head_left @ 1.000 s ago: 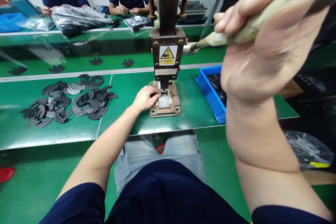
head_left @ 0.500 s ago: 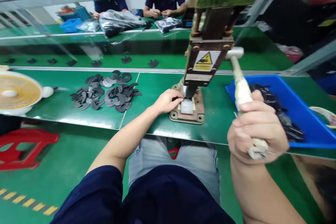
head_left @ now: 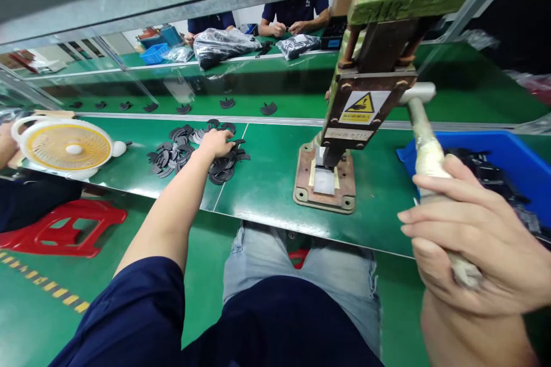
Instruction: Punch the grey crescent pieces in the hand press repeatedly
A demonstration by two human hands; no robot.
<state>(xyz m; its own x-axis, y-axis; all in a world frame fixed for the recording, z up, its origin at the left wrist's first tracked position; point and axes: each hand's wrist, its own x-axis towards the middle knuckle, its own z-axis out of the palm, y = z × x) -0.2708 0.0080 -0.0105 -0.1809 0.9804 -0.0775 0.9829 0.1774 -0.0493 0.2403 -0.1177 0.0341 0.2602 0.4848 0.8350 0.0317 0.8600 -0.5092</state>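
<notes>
While lever [head_left: 424,143] gripped, pieces [head_left: 178,152] lie under left hand [head_left: 217,142].

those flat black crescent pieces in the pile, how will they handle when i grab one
The pieces under the left hand look thin and flat, so they are probably light and a bit bendy. They lie overlapped, so several may slide or lift together. Being flat, they are unlikely to roll.

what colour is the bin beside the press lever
Blue bin, dark parts inside; best seen in the head view, behind the right hand gripping the lever.
</notes>
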